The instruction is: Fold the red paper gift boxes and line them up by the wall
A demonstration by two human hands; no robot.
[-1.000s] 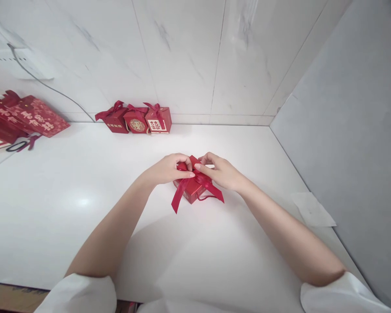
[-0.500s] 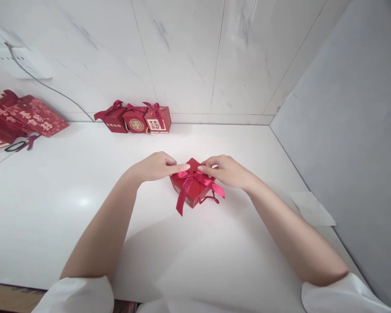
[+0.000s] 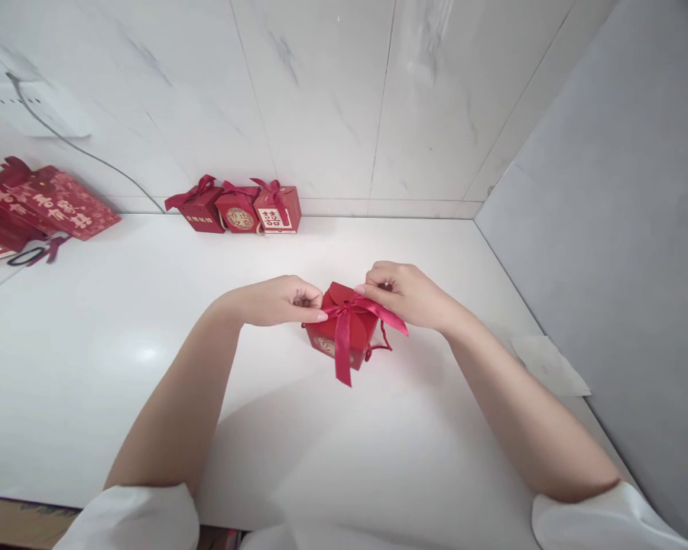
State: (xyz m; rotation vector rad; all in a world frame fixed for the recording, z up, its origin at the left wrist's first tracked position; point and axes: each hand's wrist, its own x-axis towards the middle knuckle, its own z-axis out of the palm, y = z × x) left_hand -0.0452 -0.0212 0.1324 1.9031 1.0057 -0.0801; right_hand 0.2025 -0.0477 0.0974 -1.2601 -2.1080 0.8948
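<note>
A small red gift box (image 3: 344, 332) stands on the white table (image 3: 149, 359), a little past the middle. A red ribbon (image 3: 344, 336) is tied in a bow on its top, with two tails hanging down. My left hand (image 3: 280, 299) is closed at the box's left side, pinching one loop of the bow. My right hand (image 3: 404, 294) is closed at the upper right of the box, pinching the other loop. A thin cord handle (image 3: 378, 344) hangs at the box's right side.
Three finished red boxes with bows (image 3: 238, 206) stand in a row against the marble wall. Flat red cartons (image 3: 40, 202) lie at the far left. A grey panel (image 3: 608, 252) bounds the right side, with a white paper (image 3: 547, 367) lying at its foot.
My hands have drawn apart, pulling the bow tight. The box has turned and shifted slightly right, and the ribbon tails now hang down its front.
</note>
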